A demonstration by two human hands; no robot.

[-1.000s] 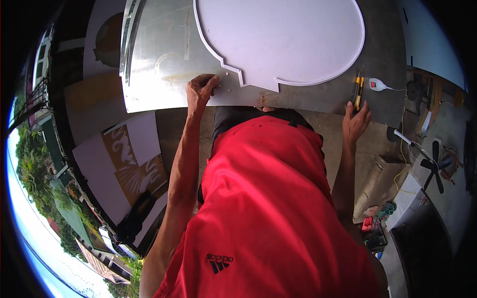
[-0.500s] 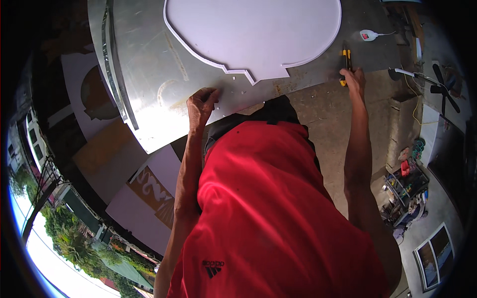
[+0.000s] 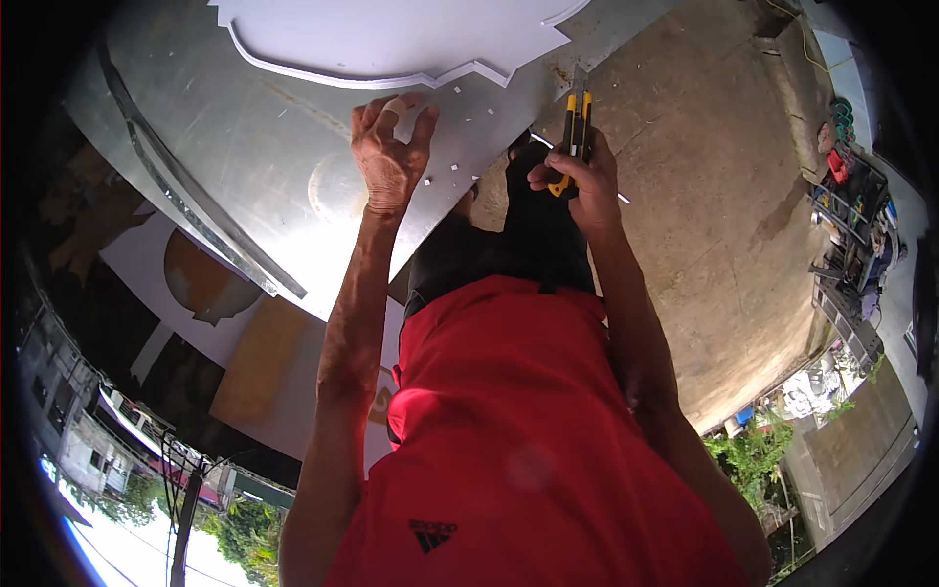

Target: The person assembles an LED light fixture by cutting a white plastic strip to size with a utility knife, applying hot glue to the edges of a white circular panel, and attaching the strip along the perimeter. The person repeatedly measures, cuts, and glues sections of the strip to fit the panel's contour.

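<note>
My right hand [image 3: 587, 181] is closed around a yellow and black utility knife [image 3: 577, 125], its blade end pointing away from me, beyond the table's front edge. My left hand [image 3: 389, 157] hovers over or rests on the metal tabletop [image 3: 284, 147], fingers bent and thumb apart, with a pale band round one finger. I see nothing between those fingers. Just past them lies a large white sheet [image 3: 391, 34] with a raised strip along its curved and notched edge. Small white scraps [image 3: 454, 167] are scattered to the right of my left hand.
Long dark metal strips [image 3: 186, 191] lie along the table's left side. Below that side are white and brown cut sheets [image 3: 259, 362]. Concrete floor [image 3: 704, 215] spreads to the right, with a cluttered rack [image 3: 856, 210] at the far right.
My right hand has brought the utility knife from the table's right side in toward my body. My left hand has loosened and moved nearer the white sheet. The view has turned.
</note>
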